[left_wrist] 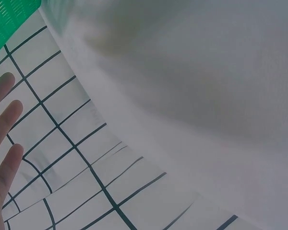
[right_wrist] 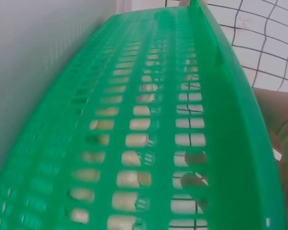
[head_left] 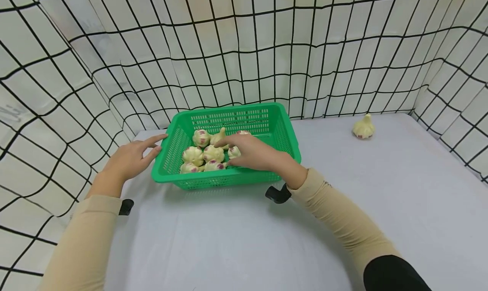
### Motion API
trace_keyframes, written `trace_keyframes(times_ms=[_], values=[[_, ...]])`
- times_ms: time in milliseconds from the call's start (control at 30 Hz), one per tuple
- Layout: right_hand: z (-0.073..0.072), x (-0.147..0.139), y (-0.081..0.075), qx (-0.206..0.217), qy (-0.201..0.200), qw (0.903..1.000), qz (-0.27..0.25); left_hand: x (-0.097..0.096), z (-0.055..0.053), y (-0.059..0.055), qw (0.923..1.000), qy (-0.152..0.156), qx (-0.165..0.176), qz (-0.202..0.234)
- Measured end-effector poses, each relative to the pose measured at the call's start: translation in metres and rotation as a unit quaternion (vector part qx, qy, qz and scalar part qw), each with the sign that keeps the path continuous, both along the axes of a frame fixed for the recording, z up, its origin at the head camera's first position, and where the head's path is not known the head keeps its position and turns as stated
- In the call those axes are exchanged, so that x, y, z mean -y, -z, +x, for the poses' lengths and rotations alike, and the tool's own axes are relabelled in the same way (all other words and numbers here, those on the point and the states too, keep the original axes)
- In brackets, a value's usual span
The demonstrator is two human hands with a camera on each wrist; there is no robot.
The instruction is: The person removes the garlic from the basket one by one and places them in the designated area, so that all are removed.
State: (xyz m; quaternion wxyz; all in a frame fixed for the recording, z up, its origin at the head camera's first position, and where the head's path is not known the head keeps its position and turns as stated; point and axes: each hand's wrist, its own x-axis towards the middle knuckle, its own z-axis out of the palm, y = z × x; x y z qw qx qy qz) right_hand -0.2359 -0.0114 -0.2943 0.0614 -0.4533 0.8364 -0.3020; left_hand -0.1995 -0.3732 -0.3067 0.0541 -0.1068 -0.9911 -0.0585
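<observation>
A green plastic basket (head_left: 228,183) with slotted walls stands on the white table, holding several garlic bulbs (head_left: 193,155) with purple-streaked skin. My right hand (head_left: 253,152) reaches in over the near rim, thumb and fingers spread apart around a garlic bulb (head_left: 234,152) partly hidden by the hand. Through the slots in the right wrist view, fingertips (right_wrist: 194,179) show behind the basket wall (right_wrist: 163,120). At the basket's left rim, my left hand (head_left: 131,157) has its fingers extended, the fingertips at the edge. In the left wrist view its fingers (left_wrist: 7,122) lie near a basket corner (left_wrist: 9,21).
Farther right, a single garlic bulb (head_left: 363,127) sits on the white tabletop (head_left: 381,176) near the back. Black grid netting (head_left: 274,49) over white panels borders the table at the back and sides. Black wrist-camera mounts (head_left: 278,193) hang under both wrists.
</observation>
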Motion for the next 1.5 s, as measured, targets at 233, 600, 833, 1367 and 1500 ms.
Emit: trace_keyframes(times_ms=[233,600,833,1367,1500], values=[[-0.001,0.021,-0.001,-0.012,-0.024,0.9977,0.062,0.0,-0.001,-0.001,1.0,0.002,0.0,0.001],[-0.005,0.041,-0.004,0.01,-0.019,0.9926,0.12,0.0,0.001,-0.001,0.9999,-0.004,0.007,0.006],[-0.01,0.051,0.002,0.034,-0.01,0.9868,0.158,0.0,0.001,0.001,1.0,-0.002,0.005,0.003],[-0.015,0.063,0.006,0.051,0.004,0.9745,0.219,0.0,0.0,0.002,1.0,0.001,0.0,0.002],[-0.016,0.065,0.007,0.05,-0.009,0.973,0.225,0.001,0.001,0.001,1.0,0.001,0.003,0.001]])
